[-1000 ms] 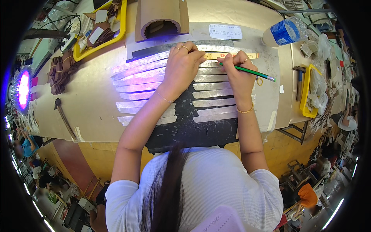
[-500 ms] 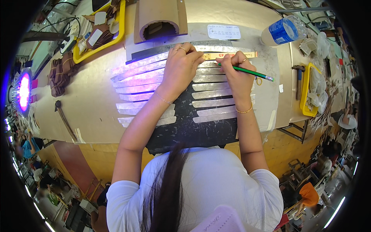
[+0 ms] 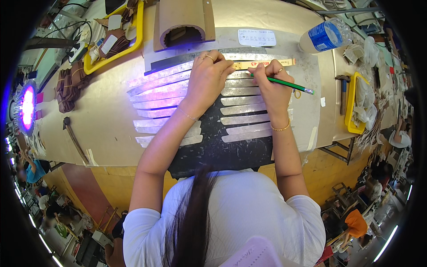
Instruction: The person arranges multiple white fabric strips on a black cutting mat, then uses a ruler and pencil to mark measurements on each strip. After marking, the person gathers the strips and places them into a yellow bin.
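Observation:
A black sheet [image 3: 222, 147] with several shiny silver strips [image 3: 247, 120] lies on the workbench before me. My left hand [image 3: 207, 80] presses flat on the strips and holds down a wooden ruler [image 3: 284, 62] near the far edge. My right hand [image 3: 271, 86] grips a green pencil [image 3: 291, 85], its point against the ruler's near edge, its other end sticking out to the right.
A cardboard arch-shaped box [image 3: 182, 20] stands behind the sheet. A yellow tray [image 3: 135, 38] of parts sits far left, a plastic water bottle [image 3: 324, 35] far right, another yellow tray [image 3: 351, 104] and a hammer [image 3: 342, 89] at right. A tool [image 3: 73, 138] lies left. Other people work below.
My two hands have stayed almost in place on the ruler; the right hand with the pencil has shifted only slightly along it.

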`<action>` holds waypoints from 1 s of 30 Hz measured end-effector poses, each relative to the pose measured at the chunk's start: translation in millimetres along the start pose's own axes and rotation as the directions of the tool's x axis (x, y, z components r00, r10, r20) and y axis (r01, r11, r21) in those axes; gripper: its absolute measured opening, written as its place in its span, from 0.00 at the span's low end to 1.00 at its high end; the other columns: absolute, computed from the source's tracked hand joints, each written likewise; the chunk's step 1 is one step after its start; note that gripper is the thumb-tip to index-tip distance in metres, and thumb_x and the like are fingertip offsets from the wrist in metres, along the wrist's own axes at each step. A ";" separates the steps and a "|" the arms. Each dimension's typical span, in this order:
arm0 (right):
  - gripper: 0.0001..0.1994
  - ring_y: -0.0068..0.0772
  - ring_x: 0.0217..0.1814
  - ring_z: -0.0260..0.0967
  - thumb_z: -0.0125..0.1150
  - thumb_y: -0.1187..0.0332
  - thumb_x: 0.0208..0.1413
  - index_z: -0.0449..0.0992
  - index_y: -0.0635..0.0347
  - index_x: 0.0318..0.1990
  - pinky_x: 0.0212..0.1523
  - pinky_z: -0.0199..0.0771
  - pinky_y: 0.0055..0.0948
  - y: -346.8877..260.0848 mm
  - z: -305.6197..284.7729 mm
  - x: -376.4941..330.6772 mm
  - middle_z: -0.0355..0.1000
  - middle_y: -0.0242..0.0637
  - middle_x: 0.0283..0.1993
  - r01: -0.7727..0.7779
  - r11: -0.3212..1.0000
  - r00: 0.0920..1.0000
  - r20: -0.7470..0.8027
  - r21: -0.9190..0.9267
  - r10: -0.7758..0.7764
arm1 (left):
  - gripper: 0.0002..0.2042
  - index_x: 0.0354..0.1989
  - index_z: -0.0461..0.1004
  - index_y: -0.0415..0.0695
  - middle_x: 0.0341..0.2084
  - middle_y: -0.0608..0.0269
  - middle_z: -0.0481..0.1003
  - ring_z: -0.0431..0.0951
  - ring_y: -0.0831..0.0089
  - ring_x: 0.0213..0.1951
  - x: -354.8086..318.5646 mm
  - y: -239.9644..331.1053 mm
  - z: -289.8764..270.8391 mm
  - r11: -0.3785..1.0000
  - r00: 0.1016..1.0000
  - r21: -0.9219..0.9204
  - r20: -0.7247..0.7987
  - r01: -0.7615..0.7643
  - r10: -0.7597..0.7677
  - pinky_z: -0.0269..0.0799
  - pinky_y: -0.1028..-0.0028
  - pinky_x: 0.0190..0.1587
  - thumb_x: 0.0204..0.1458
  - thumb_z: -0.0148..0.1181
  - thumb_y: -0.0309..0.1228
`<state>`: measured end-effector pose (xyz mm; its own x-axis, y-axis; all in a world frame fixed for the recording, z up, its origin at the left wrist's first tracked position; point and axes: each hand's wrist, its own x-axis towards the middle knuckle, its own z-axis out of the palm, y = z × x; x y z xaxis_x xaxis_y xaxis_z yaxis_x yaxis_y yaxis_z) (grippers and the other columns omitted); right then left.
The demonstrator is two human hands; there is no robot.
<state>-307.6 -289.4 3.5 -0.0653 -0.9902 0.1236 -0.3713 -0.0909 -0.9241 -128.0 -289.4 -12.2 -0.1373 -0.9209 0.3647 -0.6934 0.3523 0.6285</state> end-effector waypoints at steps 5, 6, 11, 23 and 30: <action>0.16 0.20 0.29 0.78 0.62 0.73 0.62 0.66 0.60 0.23 0.29 0.76 0.19 -0.5 -2.1 0.4 0.74 0.32 0.21 -0.015 1.000 1.000 0.028 -0.027 0.015 | 0.07 0.34 0.83 0.41 0.31 0.60 0.74 0.73 0.59 0.40 -0.4 -1.0 1.3 1.000 1.000 -0.025 0.003 0.009 -0.008 0.69 0.62 0.48 0.48 0.69 0.30; 0.16 0.20 0.29 0.78 0.63 0.73 0.62 0.65 0.60 0.23 0.29 0.75 0.19 -2.3 -2.0 0.5 0.74 0.32 0.21 -0.019 0.999 0.999 0.028 -0.027 0.019 | 0.07 0.34 0.83 0.41 0.31 0.60 0.74 0.73 0.59 0.40 -0.3 -1.0 1.3 1.000 1.000 -0.025 0.001 0.007 -0.007 0.69 0.62 0.48 0.48 0.69 0.30; 0.19 0.15 0.19 0.53 0.66 0.72 0.57 0.61 0.62 0.20 0.21 0.61 0.24 -1.1 4.2 2.6 0.60 0.30 0.14 0.056 0.998 0.998 -0.038 0.038 -0.055 | 0.07 0.34 0.83 0.41 0.31 0.60 0.74 0.73 0.59 0.40 0.0 -0.6 1.6 1.000 1.000 -0.028 -0.001 0.006 -0.006 0.69 0.62 0.47 0.48 0.69 0.30; 0.16 0.26 0.14 0.56 0.66 0.70 0.54 0.64 0.61 0.21 0.21 0.61 0.28 -7.8 13.6 19.6 0.60 0.35 0.13 0.161 0.962 0.987 0.055 -0.220 -0.153 | 0.08 0.34 0.84 0.41 0.31 0.59 0.75 0.74 0.59 0.38 2.2 3.4 -0.2 1.000 1.000 0.024 0.001 -0.004 0.004 0.70 0.64 0.44 0.47 0.71 0.30; 0.16 0.33 0.12 0.60 0.66 0.70 0.53 0.64 0.58 0.20 0.19 0.63 0.31 0.2 17.3 20.1 0.62 0.36 0.13 0.256 0.916 0.966 0.061 -0.308 -0.249 | 0.07 0.33 0.84 0.42 0.30 0.60 0.75 0.74 0.59 0.37 1.1 2.1 1.1 1.000 1.000 0.028 -0.011 -0.014 0.015 0.69 0.63 0.43 0.48 0.70 0.30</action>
<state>-293.0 -311.2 -0.4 0.0861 -0.9408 0.3279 -0.6422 -0.3040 -0.7037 -130.4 -289.8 -11.3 -0.1398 -0.9139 0.3812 -0.7107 0.3607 0.6040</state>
